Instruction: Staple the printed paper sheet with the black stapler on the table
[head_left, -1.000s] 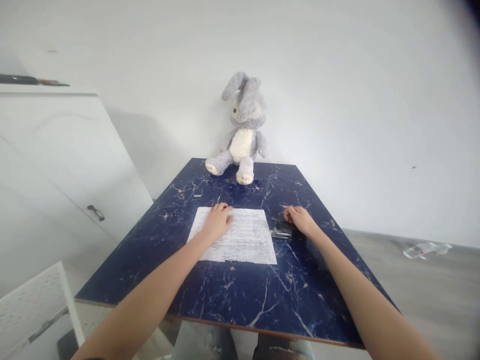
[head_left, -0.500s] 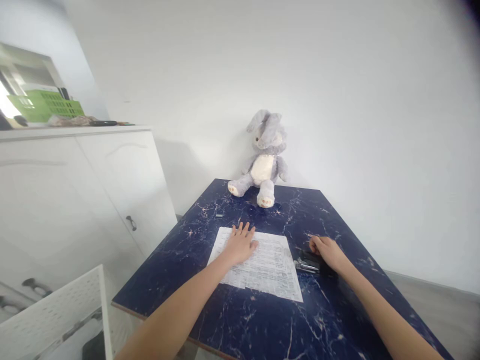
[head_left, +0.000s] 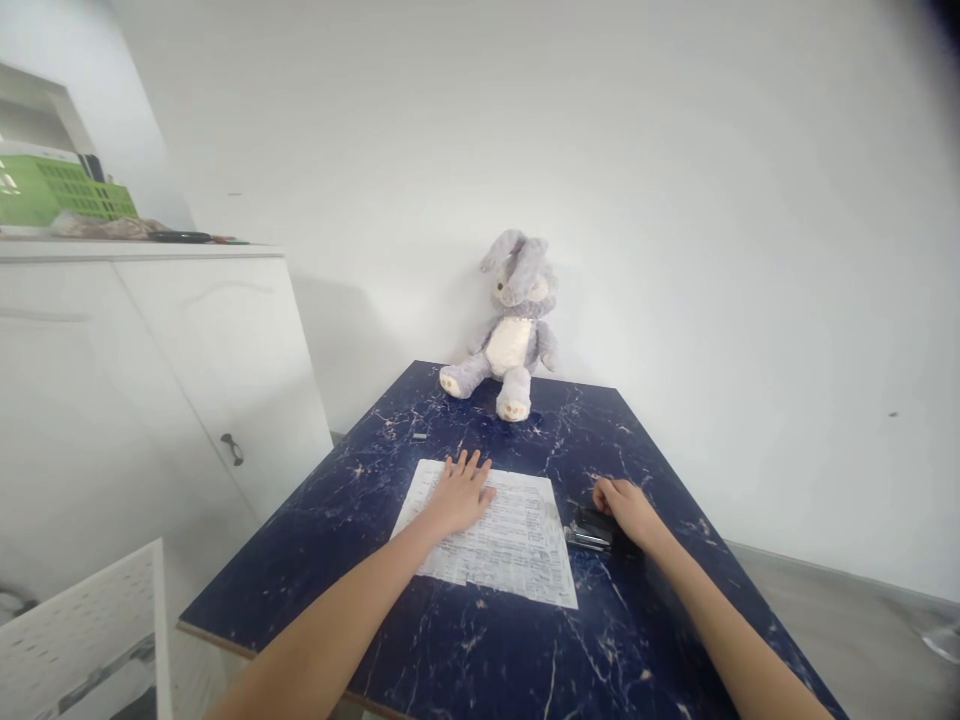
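Note:
My left hand (head_left: 461, 495) lies flat with fingers spread on a sheet of printed paper (head_left: 517, 545). The sheet rests on a dark blue marbled table. My right hand (head_left: 628, 508) is closed, its fingers curled down at the right of the paper. Right by it, partly under the palm and wrist, lies a black stapler (head_left: 589, 538) with a silver metal end pointing at the paper's right edge. Whether the curled fingers have anything in them is hidden.
A grey plush rabbit (head_left: 512, 340) sits at the back of the table (head_left: 315, 560) against the wall. A small grey object (head_left: 419, 436) lies beyond the paper. At left stand a white cabinet (head_left: 217, 350) with a green basket (head_left: 82, 190) on top, and a white perforated bin (head_left: 97, 610).
The camera view has turned slightly right, so everything appears shifted left. Both hands keep their places against the paper and stapler.

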